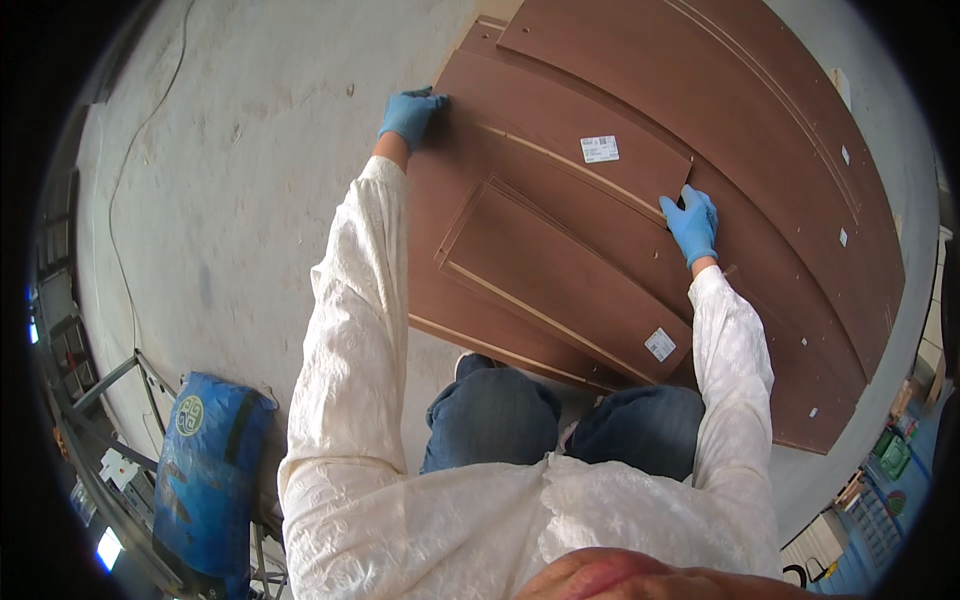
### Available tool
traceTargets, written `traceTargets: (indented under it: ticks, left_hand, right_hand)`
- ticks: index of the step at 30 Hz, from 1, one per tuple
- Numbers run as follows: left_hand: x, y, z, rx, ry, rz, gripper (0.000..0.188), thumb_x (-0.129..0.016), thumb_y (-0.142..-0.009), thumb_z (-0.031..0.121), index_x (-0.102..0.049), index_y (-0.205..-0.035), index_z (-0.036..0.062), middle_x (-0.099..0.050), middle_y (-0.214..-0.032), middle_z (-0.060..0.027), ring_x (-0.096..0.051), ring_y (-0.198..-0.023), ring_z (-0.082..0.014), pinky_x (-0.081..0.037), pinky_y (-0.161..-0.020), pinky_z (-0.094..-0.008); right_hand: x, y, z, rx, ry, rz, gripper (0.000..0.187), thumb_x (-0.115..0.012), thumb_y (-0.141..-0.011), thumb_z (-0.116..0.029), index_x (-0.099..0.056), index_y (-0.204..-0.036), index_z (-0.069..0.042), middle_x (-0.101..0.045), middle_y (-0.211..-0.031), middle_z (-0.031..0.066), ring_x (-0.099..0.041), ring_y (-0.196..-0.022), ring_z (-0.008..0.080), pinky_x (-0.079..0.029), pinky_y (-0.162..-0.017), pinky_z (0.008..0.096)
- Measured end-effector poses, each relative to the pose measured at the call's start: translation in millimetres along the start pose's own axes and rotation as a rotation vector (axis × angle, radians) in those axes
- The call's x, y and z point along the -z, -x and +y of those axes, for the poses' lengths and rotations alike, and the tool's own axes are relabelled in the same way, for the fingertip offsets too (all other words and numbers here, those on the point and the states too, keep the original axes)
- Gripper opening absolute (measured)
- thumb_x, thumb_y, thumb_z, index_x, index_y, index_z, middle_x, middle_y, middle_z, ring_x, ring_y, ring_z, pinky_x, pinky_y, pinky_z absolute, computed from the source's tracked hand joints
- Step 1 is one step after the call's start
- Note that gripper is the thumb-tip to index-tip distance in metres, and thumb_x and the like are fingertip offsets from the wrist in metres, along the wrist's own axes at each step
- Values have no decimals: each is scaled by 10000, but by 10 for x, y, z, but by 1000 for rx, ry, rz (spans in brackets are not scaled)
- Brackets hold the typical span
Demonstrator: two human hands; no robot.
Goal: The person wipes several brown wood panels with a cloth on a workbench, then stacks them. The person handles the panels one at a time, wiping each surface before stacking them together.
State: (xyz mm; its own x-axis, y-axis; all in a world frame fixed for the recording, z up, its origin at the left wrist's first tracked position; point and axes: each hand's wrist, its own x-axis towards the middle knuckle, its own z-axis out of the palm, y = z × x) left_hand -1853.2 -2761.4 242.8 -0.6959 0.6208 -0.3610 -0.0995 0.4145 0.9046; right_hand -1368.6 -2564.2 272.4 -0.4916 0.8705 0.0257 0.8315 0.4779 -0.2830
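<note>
A long brown board (530, 110) with a white label lies slantwise over a pile of brown panels. My left hand (410, 117), in a blue glove, is closed on its far left end. At its right end, my right hand (692, 226), also gloved in blue, grips the corner with the thumb along the near edge. Nearer to me, a short stack of narrower brown boards (570, 270) rests on the pile, its top board bearing a white label (660, 345). Larger brown panels (720, 110) lie beyond and to the right. The fingers under the board are hidden.
My knees (495, 415) are bent at the near edge of the pile. A blue sack (210, 470) and a metal frame (105, 385) stand at the lower left. A cable (118, 190) runs along the grey floor. Blue crates (880, 530) are at the lower right.
</note>
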Motion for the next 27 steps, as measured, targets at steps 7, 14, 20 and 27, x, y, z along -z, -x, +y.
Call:
traceTargets:
  ticks: [7,14,20,27]
  left_hand:
    - [116,-281,-303,-156,-207,-65,392,-726,-876,368,-758,-1041,14,-773,-887,-139,-693,-782,-192,-557,-721,-361]
    - [-97,-97,-150,-54,-243,164,549,-783,-860,272,-683,-1321,-9,-746,-1212,-185,-716,-1095,-276,-535,-976,-363]
    - [-219,706,302,-534,-913,645,599,-712,-893,407,-655,-1345,19,-655,-1347,-231,-652,-1197,-396,-504,-1055,-443]
    - [-158,2159,216,-444,-471,-53,559,-724,-927,393,-672,-1274,-42,-667,-1322,-247,-648,-1235,-357,-512,-1047,-415]
  right_hand:
    - [-72,51,-1,12,40,84,323,-729,-784,-369,-617,-812,-68,-651,-896,182,-618,-904,404,-487,-786,542]
    - [42,99,-79,-72,59,-23,416,-744,-806,-423,-650,-977,-56,-668,-1044,184,-605,-1084,371,-452,-964,494]
    - [663,492,86,137,-67,3,579,-722,-865,-440,-638,-1261,-25,-653,-1274,197,-585,-1232,372,-445,-1044,479]
    - [1415,1768,276,-81,-8,-494,719,-710,-862,-545,-625,-1316,6,-672,-1265,255,-651,-1150,426,-515,-979,486]
